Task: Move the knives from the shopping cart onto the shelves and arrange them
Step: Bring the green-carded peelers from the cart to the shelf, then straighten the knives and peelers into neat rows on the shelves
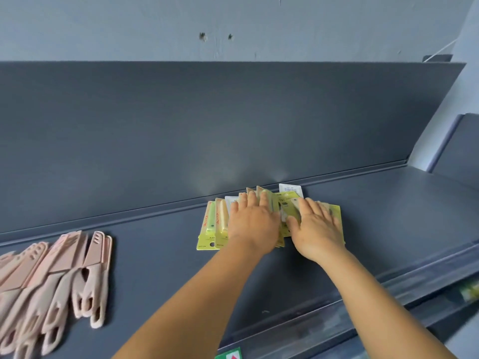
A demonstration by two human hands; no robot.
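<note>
Several carded knives in yellow-green packs (210, 226) lie fanned in an overlapping row on the dark grey shelf (155, 255), close to its back panel. My left hand (252, 222) rests flat on the middle of the row, fingers straight. Just to its right, my right hand (317, 226) presses flat on the right part of the row, fingers spread. Both hands cover much of the packs. A white pack back with a barcode (290, 189) sticks out behind the row.
Several pink sheathed knives (59, 278) lie fanned at the shelf's left end. The shelf's front rail (388, 304) runs along the lower right, with a green item (470, 291) below it. A grey wall rises behind the back panel.
</note>
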